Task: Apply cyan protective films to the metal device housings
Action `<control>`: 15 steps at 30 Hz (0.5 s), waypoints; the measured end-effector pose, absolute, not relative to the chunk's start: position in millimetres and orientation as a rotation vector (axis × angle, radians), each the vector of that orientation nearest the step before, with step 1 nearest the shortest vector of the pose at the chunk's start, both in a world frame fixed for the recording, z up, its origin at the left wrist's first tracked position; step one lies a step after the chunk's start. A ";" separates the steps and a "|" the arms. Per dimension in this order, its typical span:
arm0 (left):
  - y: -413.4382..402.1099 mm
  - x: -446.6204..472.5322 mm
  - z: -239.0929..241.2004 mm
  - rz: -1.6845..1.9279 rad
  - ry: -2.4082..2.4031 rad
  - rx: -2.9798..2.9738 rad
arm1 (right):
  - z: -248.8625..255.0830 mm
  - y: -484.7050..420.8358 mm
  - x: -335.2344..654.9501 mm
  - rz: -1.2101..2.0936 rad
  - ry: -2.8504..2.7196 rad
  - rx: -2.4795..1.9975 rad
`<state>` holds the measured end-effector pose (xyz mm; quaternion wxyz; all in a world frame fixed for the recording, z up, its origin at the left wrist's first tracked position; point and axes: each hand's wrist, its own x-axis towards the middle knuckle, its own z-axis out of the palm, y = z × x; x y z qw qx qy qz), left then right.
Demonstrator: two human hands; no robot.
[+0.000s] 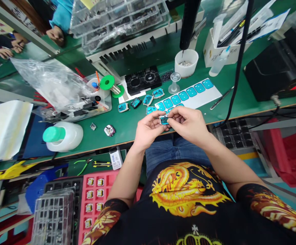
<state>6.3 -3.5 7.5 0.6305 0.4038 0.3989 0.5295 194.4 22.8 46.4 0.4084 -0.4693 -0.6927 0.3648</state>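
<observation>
Between my two hands, close to the bench's front edge, is a small watch case [164, 119] with a blue film on its face. My left hand [149, 128] grips it from the left between thumb and fingers. From the right, my right hand [188, 124] pinches at its edge; whether those fingertips also hold a bit of film cannot be made out. Just beyond my hands lies a white sheet [211, 97] bearing rows of blue film stickers. Several similar blue-faced cases, such as one watch case [148, 99], sit to the left of the sheet.
A white bottle with a green cap [68, 136] stands at left, near an open watch case [109, 130]. Behind are a solder spool [109, 85], a white cup [186, 64] beneath a hanging screwdriver [187, 30], and tweezers [222, 98]. A black cable [237, 78] hangs at right.
</observation>
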 end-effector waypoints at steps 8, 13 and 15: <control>-3.6 5.5 5.7 1.203 0.942 0.926 | 44.3 20.2 193.4 0.866 -1.766 -1.206; -4.0 5.0 3.9 1.218 0.917 0.930 | 40.1 19.9 192.9 0.794 -1.794 -1.187; -4.0 4.8 3.8 1.220 0.908 0.933 | 39.0 20.0 193.0 0.759 -1.810 -1.171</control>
